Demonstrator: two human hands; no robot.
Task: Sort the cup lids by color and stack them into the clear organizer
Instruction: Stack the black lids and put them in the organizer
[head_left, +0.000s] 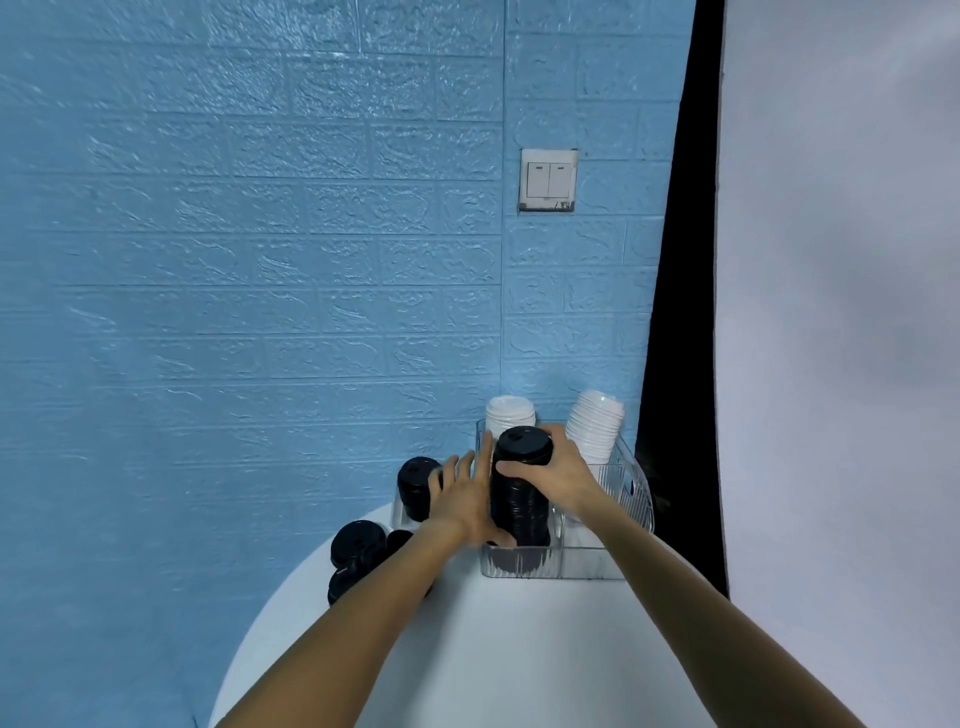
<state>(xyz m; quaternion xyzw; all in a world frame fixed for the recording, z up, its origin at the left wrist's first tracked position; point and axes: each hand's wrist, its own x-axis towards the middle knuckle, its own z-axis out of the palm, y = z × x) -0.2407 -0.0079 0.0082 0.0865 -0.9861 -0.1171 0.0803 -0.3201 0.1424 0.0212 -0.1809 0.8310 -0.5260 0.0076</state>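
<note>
Black lids (521, 499) stand in a tall stack in the near left corner of the clear organizer (582, 564) on the white bench (467, 649). Right hand (558, 480) curls round the stack near its top; left hand (465, 499) lies flat against its left side, fingers straight and spread. White lids (595, 426) stand stacked at the organizer's far side. More black lids (358, 551) lie left of the organizer.
</note>
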